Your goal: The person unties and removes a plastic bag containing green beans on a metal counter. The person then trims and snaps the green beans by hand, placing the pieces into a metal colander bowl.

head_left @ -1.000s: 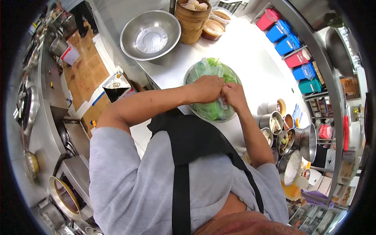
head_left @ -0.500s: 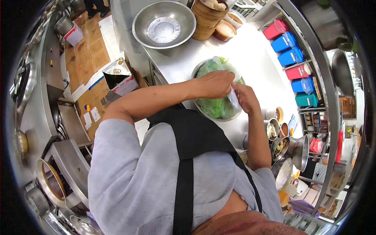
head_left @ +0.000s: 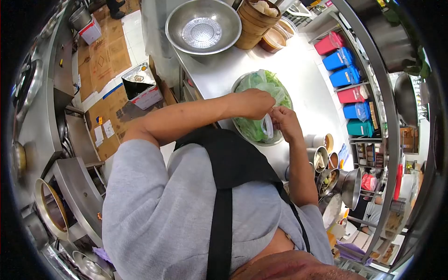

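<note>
A thin clear plastic bag point(head_left: 267, 125) lies over green leafy vegetables point(head_left: 252, 129) in a round metal bowl point(head_left: 234, 87) on the steel table. My left hand point(head_left: 257, 103) is closed on the bag above the middle of the bowl, its knuckles up. Close beside it, near the bowl's right side, my right hand point(head_left: 285, 122) pinches the bag with bent fingers. The fingertips of both hands nearly meet, and a twisted white strip of plastic hangs below them.
A perforated metal bowl point(head_left: 204, 48) and a bamboo steamer point(head_left: 248, 31) stand at the table's far left. Sauce tubs point(head_left: 274, 39) sit beside the steamer. Several metal containers point(head_left: 350, 188) crowd the right side. Another person's dark shoes point(head_left: 116, 11) show at the top left.
The camera view has shifted. My hands came apart slightly and rose, then lowered again, still at the bag. The white plastic strip now hangs beneath them.
</note>
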The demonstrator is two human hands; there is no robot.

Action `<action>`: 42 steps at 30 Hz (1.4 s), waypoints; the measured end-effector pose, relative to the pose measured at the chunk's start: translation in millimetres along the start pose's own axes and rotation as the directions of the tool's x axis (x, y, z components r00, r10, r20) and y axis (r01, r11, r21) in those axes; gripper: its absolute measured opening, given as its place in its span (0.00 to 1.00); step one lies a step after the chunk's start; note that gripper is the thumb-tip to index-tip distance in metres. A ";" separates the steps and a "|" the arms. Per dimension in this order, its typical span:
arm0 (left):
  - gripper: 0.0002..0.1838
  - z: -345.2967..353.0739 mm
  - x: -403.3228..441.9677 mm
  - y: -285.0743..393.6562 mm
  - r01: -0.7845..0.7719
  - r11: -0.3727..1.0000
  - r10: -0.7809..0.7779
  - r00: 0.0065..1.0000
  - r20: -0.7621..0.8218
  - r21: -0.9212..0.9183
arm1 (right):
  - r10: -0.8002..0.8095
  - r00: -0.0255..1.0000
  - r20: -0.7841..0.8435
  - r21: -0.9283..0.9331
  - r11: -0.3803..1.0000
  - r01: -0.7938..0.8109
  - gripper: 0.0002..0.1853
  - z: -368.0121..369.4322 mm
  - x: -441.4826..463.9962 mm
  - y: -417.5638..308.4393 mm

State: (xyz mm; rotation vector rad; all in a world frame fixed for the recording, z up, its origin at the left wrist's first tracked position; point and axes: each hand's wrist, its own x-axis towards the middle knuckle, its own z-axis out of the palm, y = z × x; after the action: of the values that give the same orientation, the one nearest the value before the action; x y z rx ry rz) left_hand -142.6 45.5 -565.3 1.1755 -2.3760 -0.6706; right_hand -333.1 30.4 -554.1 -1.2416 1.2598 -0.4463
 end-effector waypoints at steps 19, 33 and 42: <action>0.08 -5.9 6.5 12.5 -0.091 0.989 0.097 0.994 -0.044 0.118 | 0.064 0.998 -0.014 0.208 0.976 -0.060 0.06 -11.7 15.2 2.6; 0.10 7.2 14.7 2.6 -0.131 0.991 0.132 0.975 -0.181 0.015 | -0.399 0.890 -0.221 -0.673 0.723 0.157 0.12 2.0 -26.7 -44.3; 0.09 -7.7 17.0 11.3 -0.117 0.992 0.110 0.983 -0.144 -0.044 | 0.016 0.996 -0.092 -0.173 0.984 -0.032 0.15 -8.7 -13.8 -36.4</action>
State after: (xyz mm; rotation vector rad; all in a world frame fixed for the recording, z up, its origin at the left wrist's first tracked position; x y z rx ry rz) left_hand -155.0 35.8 -550.2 1.0222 -2.2729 -0.5881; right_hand -332.5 25.3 -514.5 -1.3643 1.4135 -0.3845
